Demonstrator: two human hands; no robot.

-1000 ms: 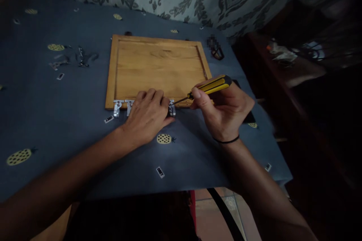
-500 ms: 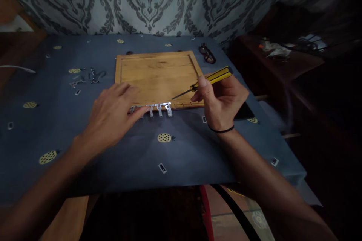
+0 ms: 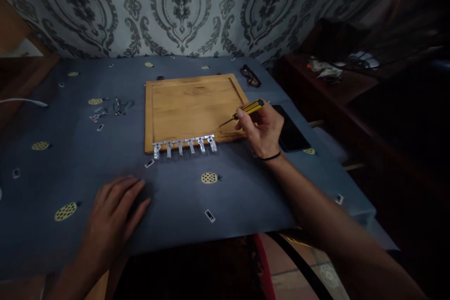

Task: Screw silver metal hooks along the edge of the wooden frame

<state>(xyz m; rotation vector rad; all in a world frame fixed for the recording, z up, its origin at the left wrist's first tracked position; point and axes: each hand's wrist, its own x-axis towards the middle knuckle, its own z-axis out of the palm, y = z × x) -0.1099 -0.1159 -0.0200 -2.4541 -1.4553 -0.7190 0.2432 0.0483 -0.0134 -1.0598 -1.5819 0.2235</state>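
My right hand (image 3: 262,126) is closed round the yellow-and-black handle of a screwdriver (image 3: 249,107). Its thin shaft points left and down, over the lower right part of a framed wooden board (image 3: 190,108). Along the board's near edge sits a metal strip of hooks (image 3: 180,145), with several hooks hanging over the edge. My left hand (image 3: 114,208) rests on the tablecloth in front of the board, to the left. Its fingers are stretched out and slightly curved, with nothing in them.
A dark phone (image 3: 291,129) lies right of my right hand. Glasses (image 3: 250,76) are beyond the board's far right corner. Small metal pieces (image 3: 120,107) lie left of the board. A white cable (image 3: 24,101) reaches in from the left. The patterned tablecloth (image 3: 176,197) drops off at the near edge.
My left hand has let go of the hook strip and moved back toward the near left of the table. My right hand, still holding the screwdriver, has shifted slightly left and down.
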